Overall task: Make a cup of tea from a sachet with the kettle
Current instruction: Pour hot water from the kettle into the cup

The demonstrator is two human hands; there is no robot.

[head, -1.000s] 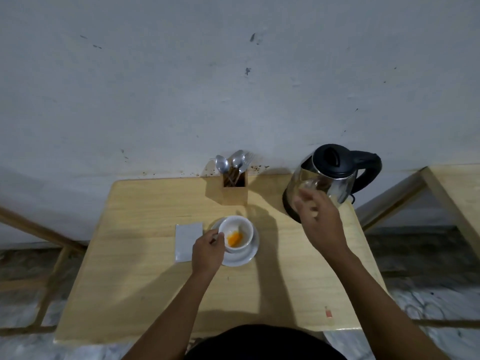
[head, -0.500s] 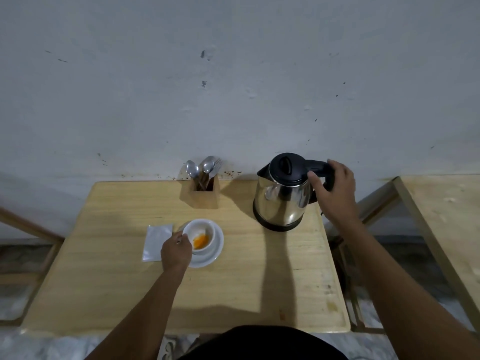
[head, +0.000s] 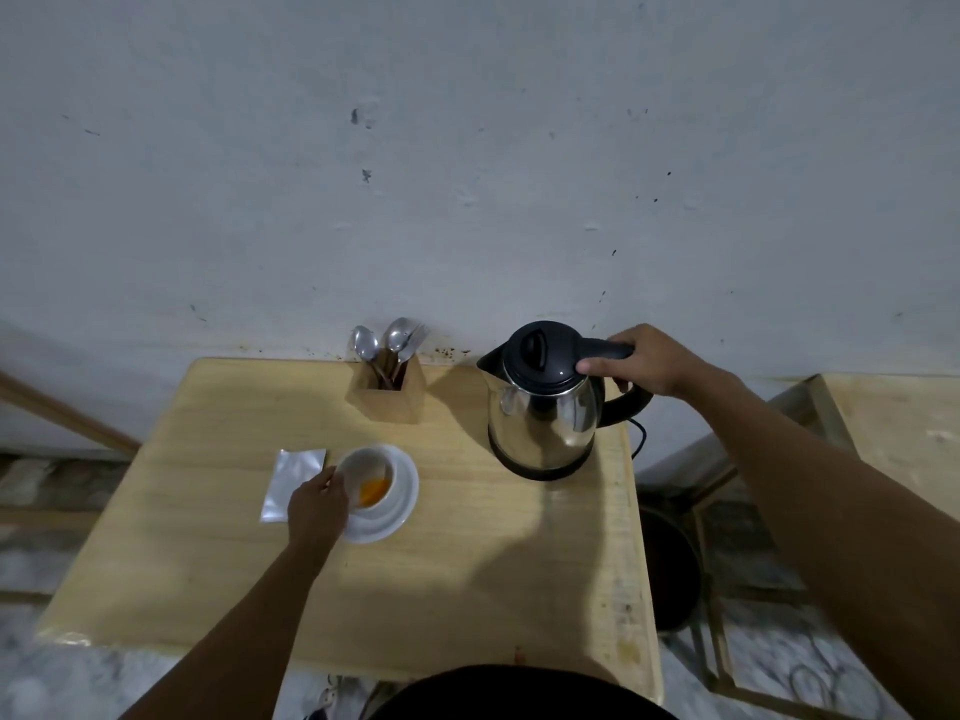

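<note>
A steel kettle (head: 540,418) with a black lid stands on its base at the back right of the wooden table (head: 467,589). My right hand (head: 644,361) is closed around its black handle, thumb resting on the lid's edge. A white cup (head: 366,475) holding orange powder sits on a white saucer (head: 400,506) left of the kettle. My left hand (head: 317,506) grips the cup's left rim. A silvery sachet (head: 291,480) lies flat just left of the cup.
A wooden holder (head: 387,392) with spoons and a fork stands against the wall behind the cup. The kettle's black cord (head: 640,433) drops over the table's right edge. A second wooden table (head: 893,433) stands to the right, with a dark round object (head: 670,569) on the floor between.
My right hand went from in front of the kettle's body to its handle and now grips it with the thumb on the lid. My left hand stays at the cup.
</note>
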